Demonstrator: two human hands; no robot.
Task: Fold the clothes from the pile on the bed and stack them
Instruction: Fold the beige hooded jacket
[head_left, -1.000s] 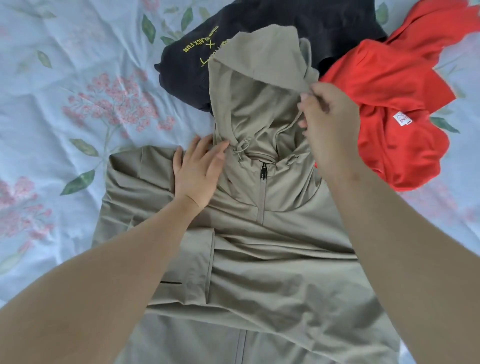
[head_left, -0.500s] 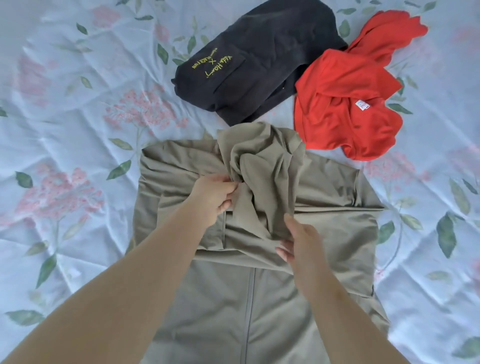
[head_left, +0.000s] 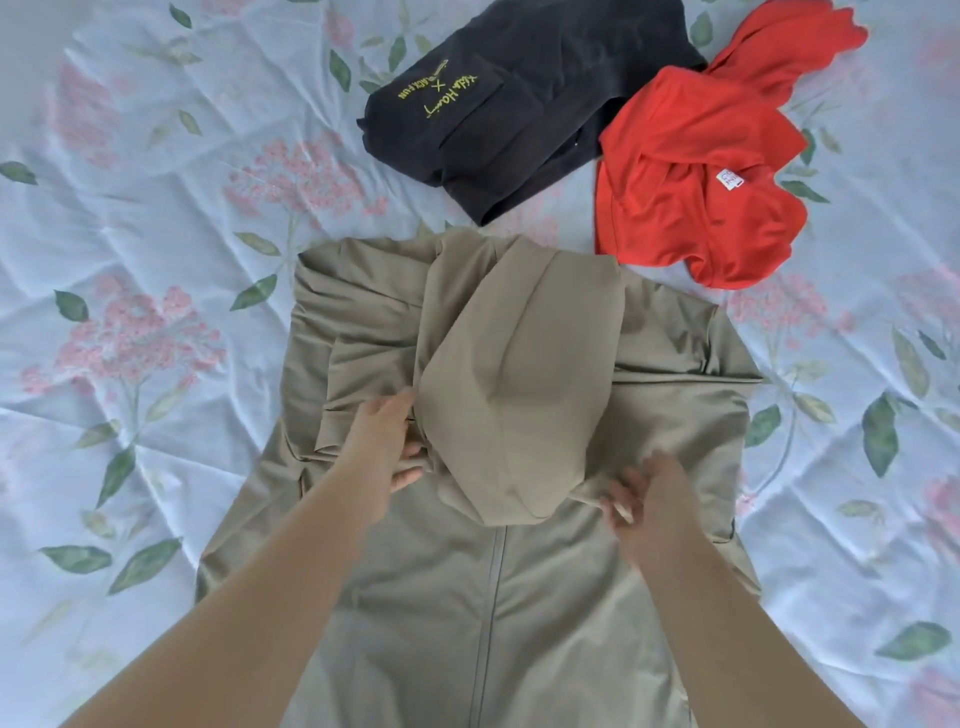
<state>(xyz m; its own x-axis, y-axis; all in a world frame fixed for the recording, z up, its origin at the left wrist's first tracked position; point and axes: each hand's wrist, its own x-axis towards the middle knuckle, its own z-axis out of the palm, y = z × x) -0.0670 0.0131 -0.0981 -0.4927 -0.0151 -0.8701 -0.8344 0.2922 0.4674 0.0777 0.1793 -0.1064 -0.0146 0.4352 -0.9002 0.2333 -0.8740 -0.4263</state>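
Khaki hooded jacket (head_left: 524, 613) lies front-up on the bed (head_left: 156, 218), near me, its zip (head_left: 491, 597) running down the middle towards my body. Cloth is folded in from both sides across the chest. The hood (head_left: 519, 395) is turned down over the chest and lies fairly flat, its rounded end resting at the top of the visible zip. My left grip (head_left: 384, 441) is at the hood's left edge: thumb above, fingers curled in under the cloth, tips hidden, so it has hold of that edge. My right grip (head_left: 649, 499) is at the hood's lower right edge, touching the cloth. It is motion-blurred, fingers bent towards the fabric; I cannot tell whether it pinches anything. Beyond the jacket, a black garment (head_left: 545, 109) with yellow lettering lies folded on the bed. A red garment (head_left: 691, 176) lies crumpled just to its right, touching it, a white label showing; its near edge sits just beside the jacket's far edge. Bed sheet is pale blue, printed with pink flowers and green leaves, and wrinkled.
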